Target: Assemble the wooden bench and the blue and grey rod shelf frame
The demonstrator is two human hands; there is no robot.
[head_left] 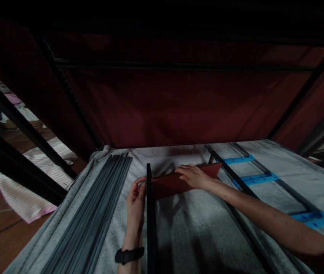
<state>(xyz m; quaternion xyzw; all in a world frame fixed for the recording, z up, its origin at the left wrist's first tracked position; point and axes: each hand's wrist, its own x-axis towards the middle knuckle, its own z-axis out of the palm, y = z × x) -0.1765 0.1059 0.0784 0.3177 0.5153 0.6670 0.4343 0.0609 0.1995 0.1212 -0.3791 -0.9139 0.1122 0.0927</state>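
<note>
A reddish-brown board (170, 186) stands on edge between two dark metal bars, a near-left bar (150, 213) and a right bar (236, 179). My right hand (193, 176) lies over the board's top edge, fingers bent around it. At the outer side of the left bar, level with the board's end, my left hand (136, 194) has thumb and fingers pinched together. What sits between those fingertips is too small to make out. A dark band (129, 255) circles my left wrist.
Several thin grey rods (93, 209) lie side by side on the grey blanket (190, 228) at left. Blue slotted pieces (259, 178) join dark rods at right. A dark frame with a maroon panel (179, 106) rises behind. A striped cloth (24, 194) hangs low at far left.
</note>
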